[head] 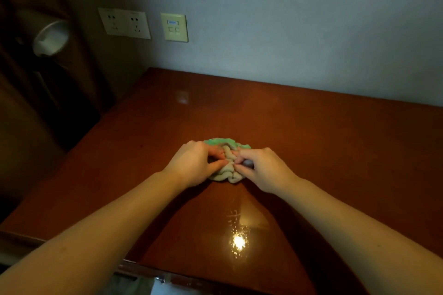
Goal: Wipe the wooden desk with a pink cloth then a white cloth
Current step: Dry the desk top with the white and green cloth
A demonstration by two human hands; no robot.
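pale cloth (227,174) on worktop (323,136) is pinched by left hand (193,165) and right hand (262,169), presumably bunched into a wiping pad.

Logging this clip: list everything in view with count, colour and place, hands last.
desk: one, glossy reddish-brown wood, fills the lower frame against the wall
cloth: one, pale beige with a green far edge, bunched at desk centre
socket plate: one, white, double, wall upper left
port plate: one, yellowish, wall, right of the sockets
round fitting: one, white, far left, kind unclear
left hand: one, pinches the cloth's left side
right hand: one, pinches the cloth's right side
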